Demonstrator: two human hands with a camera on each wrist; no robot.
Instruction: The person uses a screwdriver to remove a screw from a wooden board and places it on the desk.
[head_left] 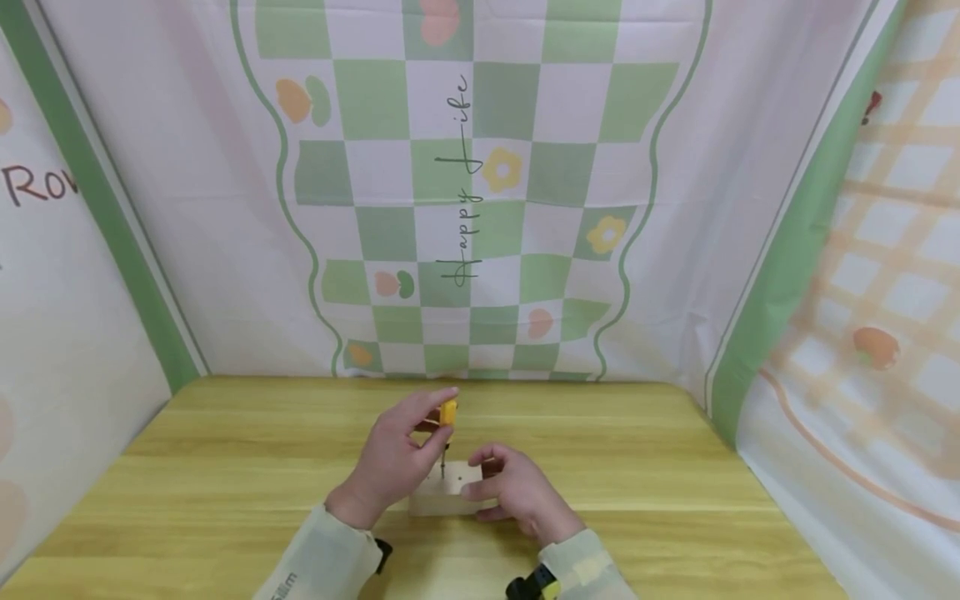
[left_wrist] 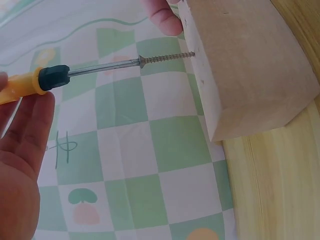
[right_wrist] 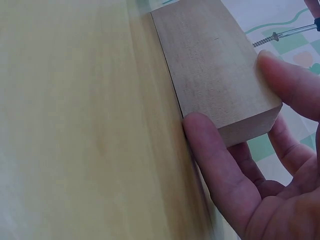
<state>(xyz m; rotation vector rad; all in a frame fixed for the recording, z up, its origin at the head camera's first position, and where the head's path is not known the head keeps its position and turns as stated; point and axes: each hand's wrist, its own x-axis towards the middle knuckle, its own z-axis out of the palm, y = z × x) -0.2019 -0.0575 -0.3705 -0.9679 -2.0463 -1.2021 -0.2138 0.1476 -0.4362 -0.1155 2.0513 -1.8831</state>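
A pale wooden block (head_left: 442, 504) rests on the table, with small holes in its top face. My left hand (head_left: 393, 454) grips the yellow handle of a screwdriver (head_left: 447, 412) above the block. The screwdriver's shaft points down, and its tip meets the head of a screw (left_wrist: 167, 58). The screw stands upright with its point at the block's top face and nearly all its thread showing. My right hand (head_left: 517, 492) holds the block's right end, as the right wrist view shows, with fingers on its side and top.
The wood-grain table (head_left: 637, 467) extends around the block on all sides. Behind it hangs a green and white checked cloth (head_left: 502, 242), with further printed cloths (head_left: 885, 275) at the sides. Dark straps (head_left: 534, 583) sit at both wrists.
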